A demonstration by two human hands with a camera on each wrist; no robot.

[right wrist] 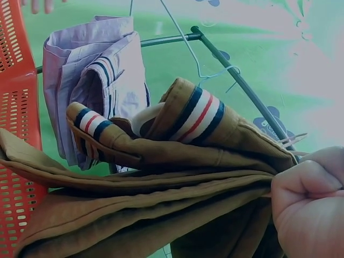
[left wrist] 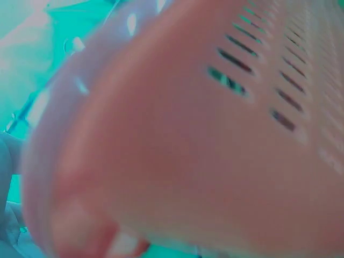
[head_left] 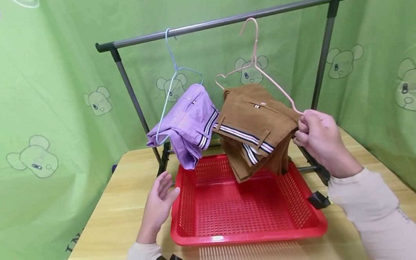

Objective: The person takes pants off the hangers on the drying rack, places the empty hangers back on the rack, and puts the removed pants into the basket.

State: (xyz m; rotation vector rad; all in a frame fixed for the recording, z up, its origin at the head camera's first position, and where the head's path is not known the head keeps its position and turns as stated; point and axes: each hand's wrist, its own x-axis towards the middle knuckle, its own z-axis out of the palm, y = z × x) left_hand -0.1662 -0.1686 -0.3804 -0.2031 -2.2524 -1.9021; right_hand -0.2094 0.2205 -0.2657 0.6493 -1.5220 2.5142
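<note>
My right hand (head_left: 321, 141) grips the lower right corner of a pink wire hanger (head_left: 255, 51), fingers curled tightly. Folded brown pants (head_left: 256, 115) with a striped waistband drape over that hanger's lower bar. In the head view its hook overlaps the rail (head_left: 209, 24). Close up in the right wrist view, the brown folds (right wrist: 215, 153) gather beside the right thumb. To the left, lilac pants (head_left: 189, 111) hang from a blue hanger (head_left: 172, 53) hooked on the rail. My left hand (head_left: 159, 203), fingers loosely bent, holds nothing beside the red basket's (head_left: 249, 237) left wall.
The basket stands on a wood-patterned table (head_left: 127, 201), below both pants. Dark rack posts (head_left: 132, 90) rise at either side, with feet behind the basket. A green curtain (head_left: 60, 75) with bear prints surrounds the table.
</note>
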